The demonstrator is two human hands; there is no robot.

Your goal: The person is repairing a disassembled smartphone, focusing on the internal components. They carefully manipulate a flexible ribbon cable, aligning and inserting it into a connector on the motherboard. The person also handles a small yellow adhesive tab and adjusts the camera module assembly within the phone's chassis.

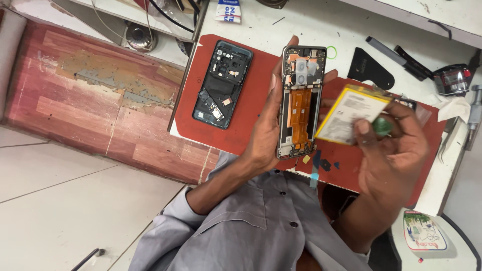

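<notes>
Hands grip one opened phone and one battery; one back cover lies beside.

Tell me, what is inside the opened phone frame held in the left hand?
Inside the metal-edged opened phone frame: an orange flex cable and grey camera parts. The left hand covers its left edge.

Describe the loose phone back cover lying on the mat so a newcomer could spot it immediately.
Start at the red rubber work mat on the white bench. On the mat's left part, beside the left hand gripping the opened phone frame with the orange flex cable, lies the dark rounded-rectangle back cover. It alone lies flat, untouched, inner side up.
</notes>
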